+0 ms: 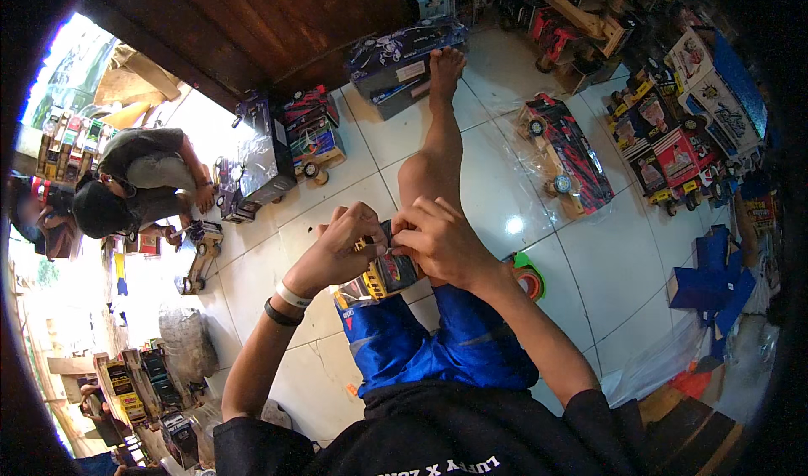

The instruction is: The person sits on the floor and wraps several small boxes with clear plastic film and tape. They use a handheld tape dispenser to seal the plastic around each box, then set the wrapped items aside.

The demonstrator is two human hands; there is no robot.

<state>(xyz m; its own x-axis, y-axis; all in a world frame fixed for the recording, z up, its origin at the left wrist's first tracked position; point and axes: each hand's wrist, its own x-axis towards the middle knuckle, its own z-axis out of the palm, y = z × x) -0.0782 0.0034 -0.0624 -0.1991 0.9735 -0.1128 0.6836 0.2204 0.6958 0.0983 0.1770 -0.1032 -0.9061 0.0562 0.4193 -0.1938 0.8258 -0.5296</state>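
A small toy truck [383, 276], yellow with a dark printed panel, rests on my blue shorts at my left thigh. My left hand [343, 244] is bent over its upper left part, thumb and fingers pinched together. From the other side my right hand [438, 239] reaches in, its fingertips pinched close to those of the left, at the truck's top edge. Whatever lies between the fingertips is too small or hidden to make out. The hands cover part of the truck.
A green and orange tape roll [528, 278] lies by my right thigh. A red-and-black toy truck [568, 152] sits on clear plastic ahead right. Dark boxes [408, 63] stand by my outstretched foot. Another person [151, 177] crouches at left; toy trucks [661, 139] fill the right.
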